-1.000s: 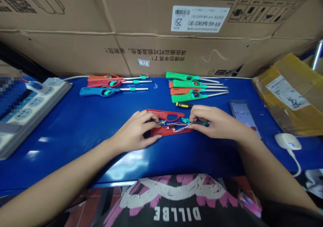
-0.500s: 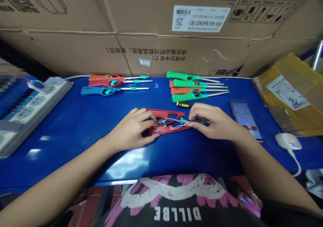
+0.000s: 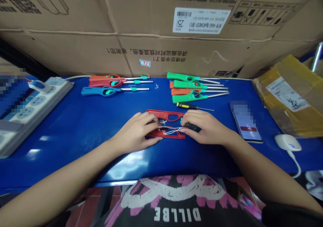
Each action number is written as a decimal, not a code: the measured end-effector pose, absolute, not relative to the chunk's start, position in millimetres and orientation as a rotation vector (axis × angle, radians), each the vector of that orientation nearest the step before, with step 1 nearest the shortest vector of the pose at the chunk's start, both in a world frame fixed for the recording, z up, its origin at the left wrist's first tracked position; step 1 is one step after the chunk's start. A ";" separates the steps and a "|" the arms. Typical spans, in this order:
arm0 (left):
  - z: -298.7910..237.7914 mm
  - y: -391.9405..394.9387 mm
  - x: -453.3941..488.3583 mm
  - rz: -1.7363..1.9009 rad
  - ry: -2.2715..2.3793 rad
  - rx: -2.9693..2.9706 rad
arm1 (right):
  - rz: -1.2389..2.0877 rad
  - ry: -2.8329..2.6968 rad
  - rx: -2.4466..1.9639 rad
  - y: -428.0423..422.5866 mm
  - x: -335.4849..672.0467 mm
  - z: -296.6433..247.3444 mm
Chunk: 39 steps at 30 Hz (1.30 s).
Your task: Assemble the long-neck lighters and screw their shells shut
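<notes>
A red lighter lies taken apart in the middle of the blue table (image 3: 75,126). One red shell half (image 3: 166,114) rests farther from me. The other red half (image 3: 169,134), nearer me, has white wires and small metal parts in it. My left hand (image 3: 137,132) is closed on the left end of this nearer half. My right hand (image 3: 205,127) pinches the green-tipped metal tube and wires at its right end. A black and yellow screwdriver (image 3: 193,106) lies just beyond my right hand.
Three assembled lighters (image 3: 113,84) lie at the back left, several green and orange ones (image 3: 193,87) at the back right. A power strip (image 3: 27,105) sits far left. A phone (image 3: 246,122), a white device (image 3: 287,141) and a yellow parcel (image 3: 292,95) are at the right. Cardboard boxes (image 3: 161,28) wall the back.
My right hand has moved left and nearer to me with the tube and wires, uncovering the screwdriver. The nearer red half has shifted slightly left with my left hand still on it.
</notes>
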<state>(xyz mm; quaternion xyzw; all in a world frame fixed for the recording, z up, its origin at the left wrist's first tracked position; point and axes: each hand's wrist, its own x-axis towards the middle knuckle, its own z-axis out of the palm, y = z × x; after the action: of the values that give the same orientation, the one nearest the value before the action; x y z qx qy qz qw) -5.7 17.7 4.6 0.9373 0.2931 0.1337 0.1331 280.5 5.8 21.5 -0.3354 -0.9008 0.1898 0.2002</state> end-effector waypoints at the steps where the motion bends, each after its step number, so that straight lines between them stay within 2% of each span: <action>1: 4.4 17.8 -6.0 0.393 0.859 2.710 | 0.517 -2.485 -0.935 5.8 280.8 21.5; 8: 3.9 18.4 -7.2 0.394 0.893 2.662 | 0.526 -2.384 -0.929 5.0 282.6 22.8; 17: 3.2 16.9 -4.5 0.430 0.885 2.658 | 0.584 -2.582 -1.003 6.0 285.3 22.3; 30: -2.9 22.8 -6.5 0.528 1.036 2.698 | 0.998 -2.666 -0.862 3.4 287.7 32.7; 39: -2.0 23.0 -5.5 0.603 1.010 2.603 | 0.689 -2.868 -0.993 8.0 289.9 28.6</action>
<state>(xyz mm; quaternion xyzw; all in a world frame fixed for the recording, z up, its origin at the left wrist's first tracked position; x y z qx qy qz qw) -5.5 23.0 -2.0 0.9021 0.3501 0.2089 0.1419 289.9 8.0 28.6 -0.3191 -0.9214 0.2215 0.0147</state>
